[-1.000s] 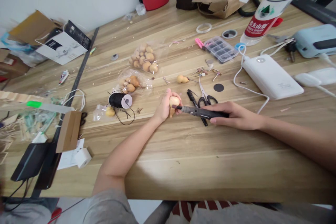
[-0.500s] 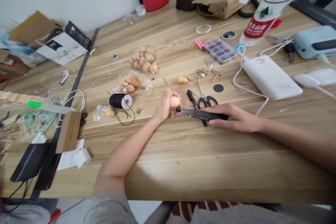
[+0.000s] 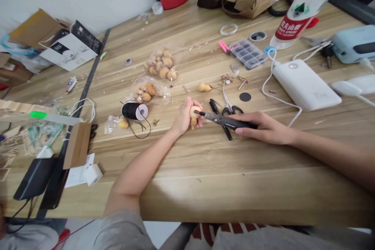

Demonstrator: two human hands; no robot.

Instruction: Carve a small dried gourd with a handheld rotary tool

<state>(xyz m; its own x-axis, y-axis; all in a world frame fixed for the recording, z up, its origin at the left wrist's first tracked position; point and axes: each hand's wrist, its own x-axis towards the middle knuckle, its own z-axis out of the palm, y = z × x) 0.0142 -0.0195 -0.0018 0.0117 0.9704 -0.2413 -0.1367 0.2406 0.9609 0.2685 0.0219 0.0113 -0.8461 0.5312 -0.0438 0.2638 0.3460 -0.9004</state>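
My left hand (image 3: 184, 118) is closed around a small tan gourd (image 3: 194, 113), which it holds upright on the wooden table (image 3: 205, 172). My right hand (image 3: 262, 127) grips a dark pen-shaped rotary tool (image 3: 227, 121), and its tip touches the gourd's side. Beside the tool lie scissors (image 3: 230, 107) and a black pen (image 3: 218, 115). One loose gourd (image 3: 204, 87) rests a little farther back.
Two clear bags of small gourds (image 3: 163, 66) and a spool of black thread (image 3: 133, 111) lie to the left. To the right are a white power bank (image 3: 306, 84) with cable, a parts box (image 3: 247, 53) and a water bottle (image 3: 295, 15). Boxes clutter the left edge.
The tool's tip has risen slightly, from the gourd's lower part to its upper side. Both hands stay in the same place.
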